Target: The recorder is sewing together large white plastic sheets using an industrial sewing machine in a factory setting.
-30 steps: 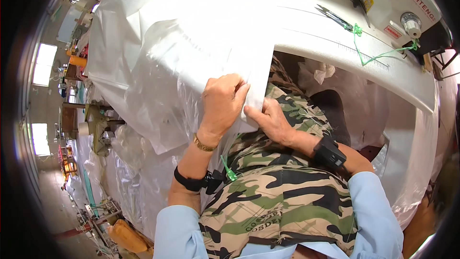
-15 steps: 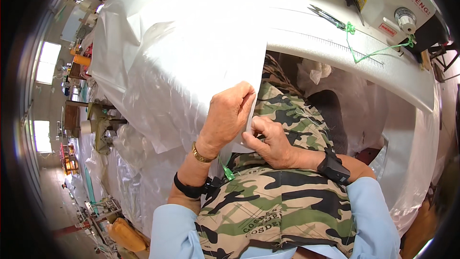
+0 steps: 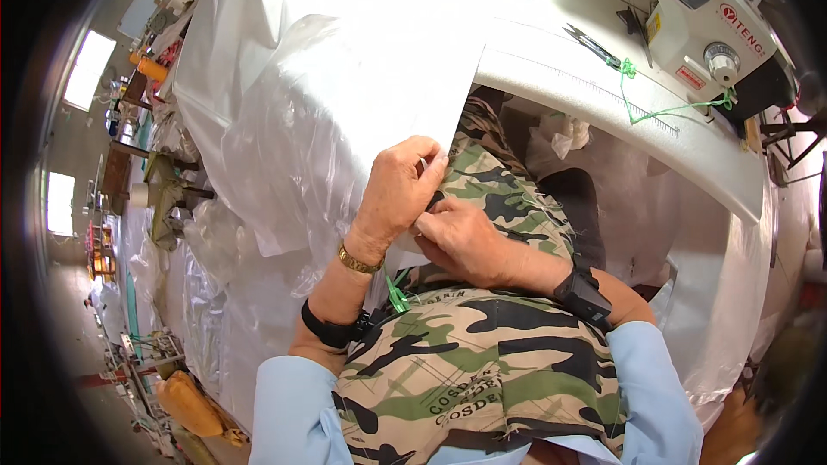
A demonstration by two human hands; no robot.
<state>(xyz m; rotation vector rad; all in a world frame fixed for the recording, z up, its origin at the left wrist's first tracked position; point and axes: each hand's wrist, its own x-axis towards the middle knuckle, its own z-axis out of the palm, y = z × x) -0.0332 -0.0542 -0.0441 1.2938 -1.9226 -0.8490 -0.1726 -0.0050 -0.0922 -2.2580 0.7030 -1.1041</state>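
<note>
A large sheet of white, shiny fabric (image 3: 345, 60) spreads over the table and hangs down toward my lap. My left hand (image 3: 398, 185) pinches its right edge between thumb and fingers. Just below and to the right, my right hand (image 3: 465, 241) is closed on the lower part of the same edge, its fingertips close to my left palm. The bit of cloth between the right fingers is mostly hidden. Under both hands lies my camouflage apron (image 3: 482, 327).
A white sewing machine (image 3: 706, 26) stands at the upper right. Thread snips (image 3: 593, 45) tied to a green cord (image 3: 655, 112) lie on its table (image 3: 551, 77), near a printed ruler scale. Clear plastic sheeting (image 3: 215, 327) hangs at the left.
Both hands have shifted slightly left. My right hand has turned and moved closer under the left, and the fabric edge now slants more. The view has also shifted a little.
</note>
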